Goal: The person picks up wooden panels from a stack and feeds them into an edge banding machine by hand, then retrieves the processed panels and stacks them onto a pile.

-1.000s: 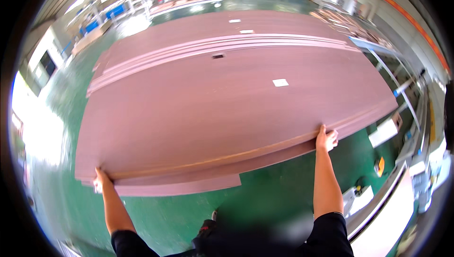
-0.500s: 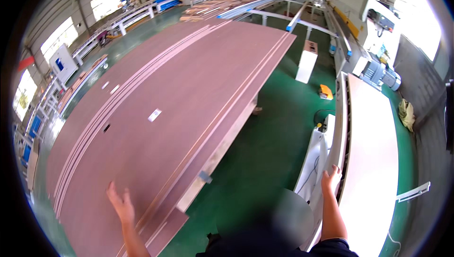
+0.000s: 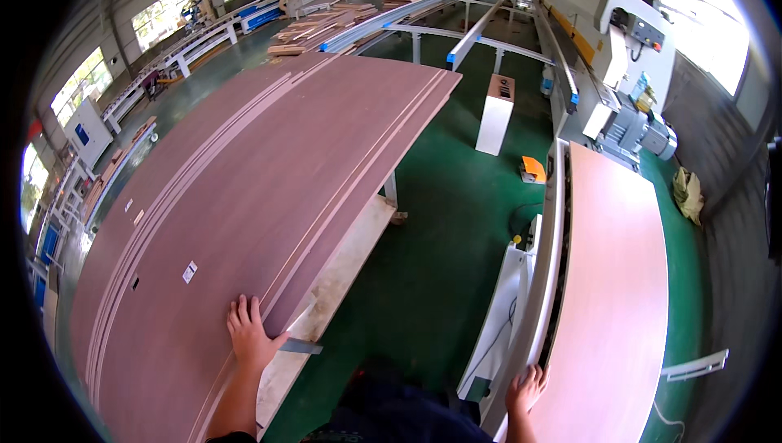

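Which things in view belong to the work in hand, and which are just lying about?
In hand, judging by contact or nearness:
brown boards, under the left hand
pale rail and pinkish panel, by the right hand

Apparently just lying about:
orange-topped object
crumpled olive bundle
loose planks

Right hand (image 3: 525,390) seemingly on rail (image 3: 547,264)
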{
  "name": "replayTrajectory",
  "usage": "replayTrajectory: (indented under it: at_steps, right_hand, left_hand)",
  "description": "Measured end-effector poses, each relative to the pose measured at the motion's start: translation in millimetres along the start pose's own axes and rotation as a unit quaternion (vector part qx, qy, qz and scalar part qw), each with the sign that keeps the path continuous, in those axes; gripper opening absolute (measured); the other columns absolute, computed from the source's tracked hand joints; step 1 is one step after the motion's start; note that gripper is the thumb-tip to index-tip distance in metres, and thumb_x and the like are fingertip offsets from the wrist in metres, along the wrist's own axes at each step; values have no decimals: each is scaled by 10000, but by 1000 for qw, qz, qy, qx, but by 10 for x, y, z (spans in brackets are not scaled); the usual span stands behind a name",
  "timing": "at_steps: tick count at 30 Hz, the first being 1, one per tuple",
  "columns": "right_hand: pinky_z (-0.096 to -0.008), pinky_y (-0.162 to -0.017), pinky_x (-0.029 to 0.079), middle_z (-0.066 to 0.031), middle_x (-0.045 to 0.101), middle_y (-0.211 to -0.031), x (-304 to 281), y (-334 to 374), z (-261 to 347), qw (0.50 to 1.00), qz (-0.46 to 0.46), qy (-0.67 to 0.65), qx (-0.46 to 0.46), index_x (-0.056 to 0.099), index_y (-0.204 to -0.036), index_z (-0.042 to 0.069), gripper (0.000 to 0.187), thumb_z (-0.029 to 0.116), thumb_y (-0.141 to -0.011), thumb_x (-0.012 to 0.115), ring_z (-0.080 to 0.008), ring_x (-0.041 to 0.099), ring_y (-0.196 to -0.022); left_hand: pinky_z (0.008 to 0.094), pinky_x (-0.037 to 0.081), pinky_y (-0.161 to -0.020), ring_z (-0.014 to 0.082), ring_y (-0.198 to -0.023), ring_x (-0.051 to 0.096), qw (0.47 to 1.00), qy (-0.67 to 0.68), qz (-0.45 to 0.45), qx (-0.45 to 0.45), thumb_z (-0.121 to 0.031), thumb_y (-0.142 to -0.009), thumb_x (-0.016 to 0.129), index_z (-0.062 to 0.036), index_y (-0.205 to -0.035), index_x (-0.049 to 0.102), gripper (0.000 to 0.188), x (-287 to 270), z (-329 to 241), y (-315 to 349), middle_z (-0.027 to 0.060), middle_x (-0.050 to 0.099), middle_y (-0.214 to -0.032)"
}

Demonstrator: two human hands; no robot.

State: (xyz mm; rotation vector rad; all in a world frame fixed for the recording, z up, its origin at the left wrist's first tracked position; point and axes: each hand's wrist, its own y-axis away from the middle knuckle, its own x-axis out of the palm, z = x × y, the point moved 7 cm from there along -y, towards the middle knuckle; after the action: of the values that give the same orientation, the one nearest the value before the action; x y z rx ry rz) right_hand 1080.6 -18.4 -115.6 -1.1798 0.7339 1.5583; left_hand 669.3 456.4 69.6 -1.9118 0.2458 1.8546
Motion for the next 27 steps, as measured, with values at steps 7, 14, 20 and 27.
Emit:
replayTrajectory:
  at_steps: [7,14,20,27]
  right_hand:
    - [-550,-1089,247,-173,524,-1261,66,-662,563,999,-31,9,23,556,-1207,38,558,143,-673,678,-393,417,-1254]
    - [-329,-1100,369,-114,599,-1337,-38,-1608,2747,690,594,-412,15,544,-1382,16,418,212,-1015,576,-201,512,-1285]
    - [-356,-1197,234,-142,459,-1512,-296,-2150,3297,541,699,-459,-88,462,-1470,73,658,457,-953,595,-279,394,-1417]
    - [-358,-1029,446,-131,676,-1238,432,-3515,2657,828,503,-182,-167,646,-1279,68,392,313,-974,628,-216,611,-1188]
  left_hand:
    - [591,221,-1141,481,-1400,238,989,41,94,-104,-407,-629,880,-26,-1417,347,1025,84,-254,-424,272,280,-1506]
    - [573,283,-1103,462,-1334,351,980,183,27,73,-370,-758,809,4,-1382,396,837,298,-1733,-2100,268,351,-1445]
    - [527,344,-1076,439,-1300,408,945,223,11,238,-390,-831,732,-3,-1379,418,741,308,-3065,-3569,249,377,-1441]
    - [499,346,-1089,419,-1298,420,966,156,29,204,-446,-859,703,-1,-1401,402,763,715,-3698,-5058,237,379,-1454]
